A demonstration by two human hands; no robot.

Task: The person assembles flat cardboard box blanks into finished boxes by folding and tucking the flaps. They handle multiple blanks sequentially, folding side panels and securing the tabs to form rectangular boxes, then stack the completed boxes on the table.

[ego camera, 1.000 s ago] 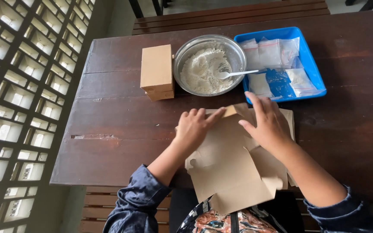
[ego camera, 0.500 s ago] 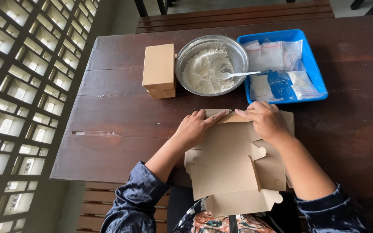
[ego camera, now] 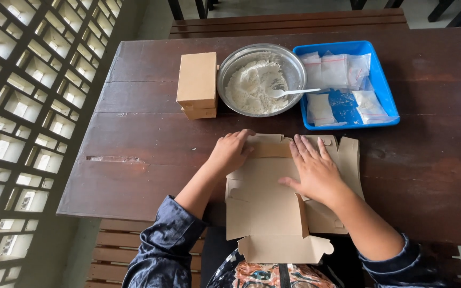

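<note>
A person's left hand and right hand press flat, fingers spread, gripping nothing, on an unfolded cardboard box blank on a dark wooden table.

Both bare hands, the left hand and the right hand, come out of dark blue denim-like sleeves pushed up to about the elbows, their cloth mottled and creased, above a garment printed in orange, white and black.

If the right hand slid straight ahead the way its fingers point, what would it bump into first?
Probably the blue plastic tray of small clear bags, once the right hand passes the flat brown cardboard box blank; bare dark wooden table lies between.
</note>
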